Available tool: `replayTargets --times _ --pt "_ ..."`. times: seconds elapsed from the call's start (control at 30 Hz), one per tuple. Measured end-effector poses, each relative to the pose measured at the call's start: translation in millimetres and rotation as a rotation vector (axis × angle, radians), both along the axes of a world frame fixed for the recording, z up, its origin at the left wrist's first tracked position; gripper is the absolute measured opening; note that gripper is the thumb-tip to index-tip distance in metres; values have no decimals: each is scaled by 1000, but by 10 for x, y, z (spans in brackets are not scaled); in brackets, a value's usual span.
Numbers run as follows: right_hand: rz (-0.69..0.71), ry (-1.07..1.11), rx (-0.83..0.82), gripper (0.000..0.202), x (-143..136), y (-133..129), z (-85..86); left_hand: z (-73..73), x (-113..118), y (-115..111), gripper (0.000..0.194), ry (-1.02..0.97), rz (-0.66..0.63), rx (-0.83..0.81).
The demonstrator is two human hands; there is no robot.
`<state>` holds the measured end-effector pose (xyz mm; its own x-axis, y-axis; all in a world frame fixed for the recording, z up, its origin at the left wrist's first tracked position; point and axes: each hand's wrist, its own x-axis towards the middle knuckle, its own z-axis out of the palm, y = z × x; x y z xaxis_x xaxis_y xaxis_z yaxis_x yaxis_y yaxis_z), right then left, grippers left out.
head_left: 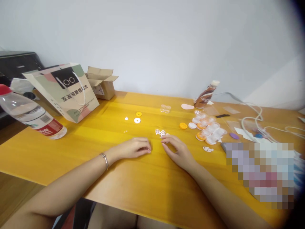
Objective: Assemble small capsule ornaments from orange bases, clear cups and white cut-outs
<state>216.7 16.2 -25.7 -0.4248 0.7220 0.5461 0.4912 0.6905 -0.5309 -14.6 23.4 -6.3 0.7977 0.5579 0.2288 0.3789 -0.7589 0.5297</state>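
- Our left hand (134, 148) rests curled and empty on the counter (143, 178).
- Our right hand (177, 149) pinches by the white lattice pieces (161, 132), fingertips (164, 142) together; held part unclear.

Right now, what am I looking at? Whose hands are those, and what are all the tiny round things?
The camera sits on a person's head, looking down, so these are that person's own hands. The left hand rests curled on the yellow table. The right hand touches small white lacy pieces; whether it holds one is hard to tell. Nearby lie a pile of little round caps, a paper bag, a cardboard box and a water bottle on its side.
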Motion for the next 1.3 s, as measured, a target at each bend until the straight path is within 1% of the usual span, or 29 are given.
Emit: replayTargets --times 0.03,0.07,0.17,0.2,0.23,0.27,0.37,0.5,0.6,0.67,0.73,0.77,0.83,0.93,1.0,1.1,1.3 --pt "3 -2 -4 12 0 0 1 7 -16 15 20 6 35 19" --pt "5 -3 -9 12 1 0 3 6 -37 43 24 16 109 61" --pt "5 2 -14 11 -1 -3 6 -54 -124 180 37 96 449 238" --pt "5 4 -14 10 -2 -4 7 -86 -154 230 41 140 545 281" --pt "4 7 -13 10 -3 -4 6 -119 -183 275 43 185 609 304" --pt "5 7 -13 10 -4 -5 5 -148 -207 311 44 223 645 316" --pt "11 0 -15 11 -5 -4 4 -193 -243 364 36 269 656 326" --pt "16 -3 -28 10 -3 -5 8 -176 -236 363 20 276 648 355" --pt "20 -2 -37 10 -2 -7 15 -160 -238 366 21 301 654 368" --pt "24 -3 -40 10 -2 -8 20 -147 -245 360 21 309 639 376" --pt "21 -6 -39 10 0 -7 25 -117 -246 327 21 275 576 388" --pt "18 -5 -38 10 2 -7 26 -95 -242 297 21 243 516 389" --pt "14 1 -36 10 6 -6 26 -36 -222 216 20 164 353 373" --pt "18 11 -43 10 10 -5 23 57 -183 81 20 86 115 314" --pt "21 10 -52 10 10 -5 21 103 -162 15 21 69 11 286" --pt "23 12 -59 10 8 -5 19 131 -142 -30 19 90 -59 270" --pt "25 10 -68 10 8 -5 16 100 -90 -49 21 175 -67 305"
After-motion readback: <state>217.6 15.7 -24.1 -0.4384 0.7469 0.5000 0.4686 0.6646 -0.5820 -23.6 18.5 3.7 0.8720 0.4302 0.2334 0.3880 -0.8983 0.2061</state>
